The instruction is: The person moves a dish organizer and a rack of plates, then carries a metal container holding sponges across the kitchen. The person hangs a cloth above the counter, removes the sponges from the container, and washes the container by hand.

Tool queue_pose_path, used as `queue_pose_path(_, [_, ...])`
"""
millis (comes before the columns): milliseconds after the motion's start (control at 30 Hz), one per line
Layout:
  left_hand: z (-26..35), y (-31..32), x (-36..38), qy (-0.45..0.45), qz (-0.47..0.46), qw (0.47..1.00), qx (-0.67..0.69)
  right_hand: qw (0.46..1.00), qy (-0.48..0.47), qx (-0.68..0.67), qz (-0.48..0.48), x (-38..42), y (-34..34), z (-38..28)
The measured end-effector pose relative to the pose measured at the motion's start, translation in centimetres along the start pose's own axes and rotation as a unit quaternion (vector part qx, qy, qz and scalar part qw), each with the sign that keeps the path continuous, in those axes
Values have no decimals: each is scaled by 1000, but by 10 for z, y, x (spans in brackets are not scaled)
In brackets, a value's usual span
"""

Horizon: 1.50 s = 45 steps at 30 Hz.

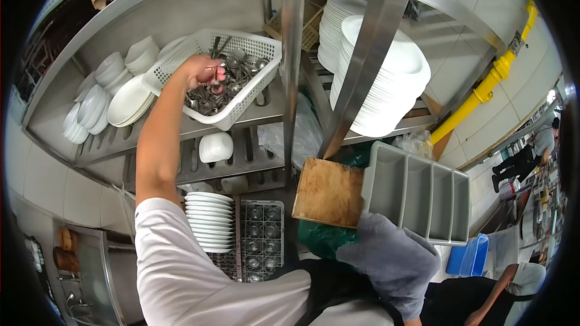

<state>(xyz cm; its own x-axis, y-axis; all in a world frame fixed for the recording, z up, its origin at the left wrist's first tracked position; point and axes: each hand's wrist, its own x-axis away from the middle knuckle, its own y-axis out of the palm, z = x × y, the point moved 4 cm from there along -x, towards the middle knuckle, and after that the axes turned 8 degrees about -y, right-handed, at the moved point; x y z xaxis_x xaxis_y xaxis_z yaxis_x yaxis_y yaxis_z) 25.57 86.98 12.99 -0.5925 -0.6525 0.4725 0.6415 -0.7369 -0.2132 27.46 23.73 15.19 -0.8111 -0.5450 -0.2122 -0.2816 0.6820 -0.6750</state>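
My left hand (205, 72) reaches into a white perforated basket (251, 93) on the metal shelf. Its fingers are curled closed on some of the loose cutlery (232, 81) heaped there; spoons and forks show in the pile. A grey towel (389, 259) covers my right hand, so its fingers are hidden. The towel overlaps the lower corner of a grey cutlery tray (417, 196) with several long compartments. Beside the tray's left edge is a wooden board (329, 193).
White bowls (93, 108) and plates (130, 101) stand left of the basket. Tall plate stacks (377, 84) fill the right rack, behind a metal post (374, 54). Below are a plate stack (208, 220) and a glass rack (261, 241). Co-workers (531, 151) appear at right.
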Motion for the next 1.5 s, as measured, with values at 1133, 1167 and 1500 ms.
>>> queue_pose_path(1133, [-225, 325, 422, -108, -282, 953, -1, 909, -371, -156, -106, 6, -22, 81])
queue_pose_path(1167, [-235, 333, 433, -112, -296, 947, -63, 899, -388, -163, -124, 13, -20, 82])
queue_pose_path(1500, [-271, 393, 489, -163, -357, 884, -255, 716, -571, -183, -358, 116, 19, 86])
